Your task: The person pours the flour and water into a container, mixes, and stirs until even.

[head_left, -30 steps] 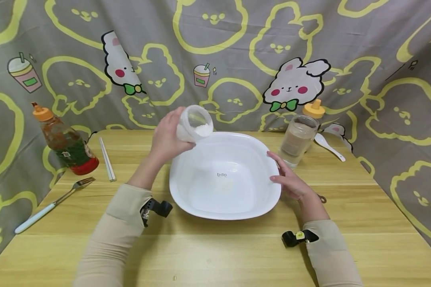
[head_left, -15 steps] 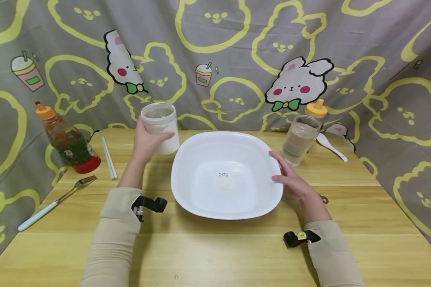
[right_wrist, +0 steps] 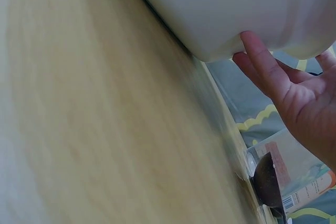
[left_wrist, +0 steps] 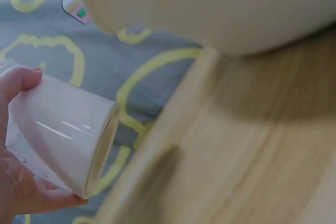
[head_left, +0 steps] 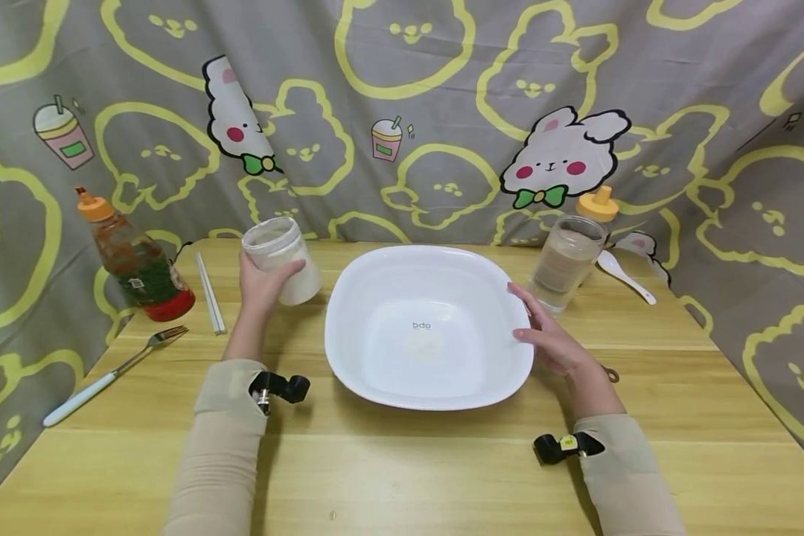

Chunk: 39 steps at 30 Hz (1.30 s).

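Observation:
My left hand (head_left: 263, 286) grips a clear jar of white powder (head_left: 298, 272) at the left of the basin. The jar leans slightly, open mouth up; in the left wrist view its base (left_wrist: 102, 150) stands off from the tabletop. A white oval basin (head_left: 368, 357) marked "bdo" is in the middle, with a faint pale patch of powder (head_left: 423, 346) on its floor. My right hand (head_left: 554, 339) holds the basin's right rim, thumb over the edge. In the right wrist view, other fingers (right_wrist: 257, 59) press its outer wall.
A glass jar of clear liquid (head_left: 566, 264) stands right behind my right hand, before a yellow-capped bottle (head_left: 598, 203) and a white spoon (head_left: 626, 279). A dark ladle (right_wrist: 268, 179) lies beside them. At left are a sauce bottle (head_left: 144, 275), chopsticks (head_left: 211, 294) and a fork (head_left: 117, 372).
The left hand has swung the powder jar from its tipped pose over the basin back leftward, turned it upright and lowered it toward the table. The right hand has stayed on the basin.

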Tool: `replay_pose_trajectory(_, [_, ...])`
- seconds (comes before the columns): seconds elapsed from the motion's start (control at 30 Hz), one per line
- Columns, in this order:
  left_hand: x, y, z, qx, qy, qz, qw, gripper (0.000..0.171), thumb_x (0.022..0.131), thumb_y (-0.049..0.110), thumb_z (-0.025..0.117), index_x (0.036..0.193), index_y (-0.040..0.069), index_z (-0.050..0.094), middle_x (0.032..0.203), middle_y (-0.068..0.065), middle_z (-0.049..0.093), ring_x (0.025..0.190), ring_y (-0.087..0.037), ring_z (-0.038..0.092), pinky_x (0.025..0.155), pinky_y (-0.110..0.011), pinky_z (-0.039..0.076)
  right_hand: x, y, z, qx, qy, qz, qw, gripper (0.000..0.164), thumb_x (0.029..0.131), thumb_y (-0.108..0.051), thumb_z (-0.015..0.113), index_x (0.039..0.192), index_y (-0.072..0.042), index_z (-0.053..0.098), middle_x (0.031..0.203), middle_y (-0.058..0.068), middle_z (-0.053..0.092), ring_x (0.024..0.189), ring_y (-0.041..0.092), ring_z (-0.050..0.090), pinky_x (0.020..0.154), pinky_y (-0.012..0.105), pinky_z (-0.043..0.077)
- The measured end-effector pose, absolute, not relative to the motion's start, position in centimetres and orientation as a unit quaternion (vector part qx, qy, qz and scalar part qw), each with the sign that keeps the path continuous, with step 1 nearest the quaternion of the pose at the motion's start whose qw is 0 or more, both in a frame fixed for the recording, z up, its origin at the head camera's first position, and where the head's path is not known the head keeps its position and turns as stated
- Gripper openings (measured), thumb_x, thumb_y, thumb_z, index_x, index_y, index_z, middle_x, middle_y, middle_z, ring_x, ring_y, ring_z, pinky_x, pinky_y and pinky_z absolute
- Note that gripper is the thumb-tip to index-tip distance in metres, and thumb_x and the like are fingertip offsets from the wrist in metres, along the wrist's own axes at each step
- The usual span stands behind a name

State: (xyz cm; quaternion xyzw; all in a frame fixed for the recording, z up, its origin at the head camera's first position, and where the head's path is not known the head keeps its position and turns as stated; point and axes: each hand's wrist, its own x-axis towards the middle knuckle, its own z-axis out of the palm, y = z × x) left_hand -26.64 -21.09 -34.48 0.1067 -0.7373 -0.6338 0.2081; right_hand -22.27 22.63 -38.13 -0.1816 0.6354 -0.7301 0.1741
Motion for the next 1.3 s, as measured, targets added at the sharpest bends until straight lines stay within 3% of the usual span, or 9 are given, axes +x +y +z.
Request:
replay_pose_trajectory(0.2, [-26.8,-21.8,-36.2,0.141,-0.763,-0.594,0.213,0.099,0.061,0.018,0.076,0.137,0.019,0.012,0.132,-0.008,0.030,0.117,-0.022,0.030,0.098,-0.031,0.023,-22.3,22.7,-38.2,-0.181,0.640,-0.727,0.172,0.073,0.080,0.002,0.048,0.138,-0.025,0.012,0.134,0.015,0.012,0.102,0.021,0.044,0.073,0.044,0.047])
replay_pose_trajectory(0.77, [-27.1,-23.2,-39.8,0.121,-0.775,-0.564,0.257,0.099,0.058,0.024,0.078,0.136,0.025,0.016,0.131,-0.005,0.031,0.116,-0.021,0.030,0.097,-0.035,0.023,-22.3,22.8,-38.2,-0.177,0.629,-0.734,0.183,0.073,0.080,0.002,0.048,0.138,-0.026,0.013,0.134,0.012,0.014,0.101,0.023,0.046,0.072,0.047,0.046])
replay_pose_trajectory(0.97, [-27.3,-23.6,-39.9,0.121,-0.786,-0.558,0.239,0.101,0.059,0.030,0.077,0.136,0.029,0.011,0.132,-0.007,0.029,0.117,-0.023,0.029,0.097,-0.037,0.023,-22.4,22.8,-38.3,-0.176,0.634,-0.731,0.182,0.073,0.080,0.002,0.047,0.138,-0.027,0.013,0.134,0.012,0.014,0.102,0.023,0.045,0.073,0.046,0.046])
replay_pose_trajectory(1.03, [-27.2,-23.6,-39.6,0.125,-0.788,-0.562,0.220,0.105,0.060,0.032,0.076,0.137,0.030,0.005,0.136,-0.008,0.024,0.120,-0.024,0.025,0.099,-0.038,0.020,-22.4,22.8,-38.3,-0.175,0.634,-0.730,0.182,0.073,0.080,0.002,0.047,0.138,-0.027,0.013,0.134,0.012,0.013,0.103,0.023,0.044,0.073,0.046,0.046])
replay_pose_trajectory(1.13, [-26.5,-23.5,-38.4,0.129,-0.765,-0.598,0.201,0.108,0.065,0.035,0.072,0.137,0.031,-0.008,0.142,-0.005,0.006,0.125,-0.020,0.012,0.102,-0.036,0.011,-22.4,22.7,-38.2,-0.175,0.635,-0.730,0.182,0.073,0.080,0.002,0.047,0.138,-0.028,0.013,0.134,0.011,0.013,0.103,0.023,0.044,0.073,0.046,0.046])
replay_pose_trajectory(1.23, [-25.3,-23.0,-36.3,0.106,-0.717,-0.651,0.226,0.105,0.070,0.031,0.069,0.135,0.032,-0.013,0.142,0.005,-0.010,0.125,-0.010,-0.003,0.102,-0.033,0.001,-22.3,22.7,-38.2,-0.177,0.633,-0.731,0.183,0.073,0.080,0.002,0.048,0.138,-0.027,0.014,0.133,0.012,0.015,0.102,0.023,0.045,0.072,0.046,0.046])
replay_pose_trajectory(1.3, [-24.1,-22.2,-34.6,0.067,-0.692,-0.669,0.264,0.101,0.072,0.025,0.068,0.136,0.032,-0.009,0.141,0.009,-0.010,0.124,-0.006,-0.006,0.102,-0.033,-0.001,-22.3,22.8,-38.2,-0.179,0.631,-0.732,0.183,0.073,0.080,0.002,0.047,0.138,-0.027,0.013,0.132,0.012,0.016,0.101,0.023,0.046,0.072,0.046,0.047])
